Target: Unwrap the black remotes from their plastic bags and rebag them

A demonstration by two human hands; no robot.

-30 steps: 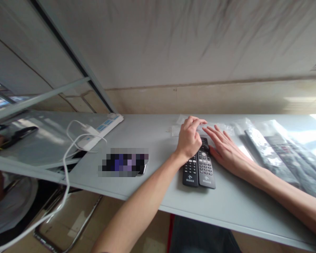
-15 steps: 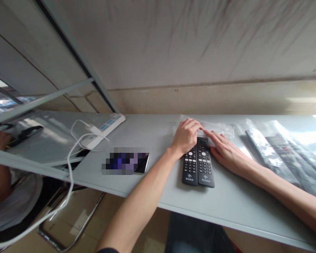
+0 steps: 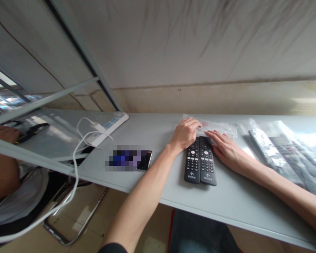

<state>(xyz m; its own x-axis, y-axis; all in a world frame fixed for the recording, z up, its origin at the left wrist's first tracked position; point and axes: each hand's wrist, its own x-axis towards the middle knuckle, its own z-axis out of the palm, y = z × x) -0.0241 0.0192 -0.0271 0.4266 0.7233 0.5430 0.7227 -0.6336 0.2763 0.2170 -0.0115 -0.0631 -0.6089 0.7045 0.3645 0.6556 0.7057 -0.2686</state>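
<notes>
Two black remote controls lie side by side on the grey table, keys up. My left hand is at the upper end of the left remote control, its fingers curled and closed together. Whatever those fingers hold, if anything, is hidden. My right hand lies with fingers stretched out, thumb side beside the upper right edge of the right remote control. A crumpled clear plastic bag with red print lies just behind both hands.
More remote controls in clear bags lie at the right. To the left are a phone with a partly blurred screen and a white power strip with a white cable. Beyond the metal frame, another person's arm shows.
My fingertips, which met above the remote controls, have come slightly apart. The upper ends of the two remote controls are more uncovered. The camera view has shifted a little.
</notes>
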